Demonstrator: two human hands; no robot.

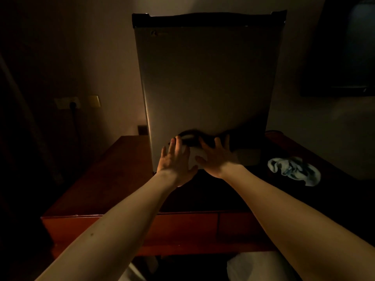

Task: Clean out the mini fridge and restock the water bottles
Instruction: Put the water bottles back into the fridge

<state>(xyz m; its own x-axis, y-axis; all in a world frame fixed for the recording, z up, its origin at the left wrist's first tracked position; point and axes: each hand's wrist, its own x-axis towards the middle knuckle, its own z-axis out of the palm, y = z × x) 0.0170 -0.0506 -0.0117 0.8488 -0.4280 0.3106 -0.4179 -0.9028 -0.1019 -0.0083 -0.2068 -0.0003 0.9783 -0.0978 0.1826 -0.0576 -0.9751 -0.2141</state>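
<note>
A silver mini fridge (207,78) with a black top stands on a reddish wooden cabinet (105,185), its door closed and facing me. My left hand (176,161) and my right hand (218,157) are side by side low on the door, fingers spread and straight, flat against its lower part. Neither hand holds anything. No water bottles are in view. The room is dim.
A crumpled white cloth (294,171) lies on the cabinet top to the right of the fridge. A wall socket with a plug (70,103) is at the left. A dark screen (341,47) hangs on the wall at upper right. White bedding (257,266) shows at the bottom edge.
</note>
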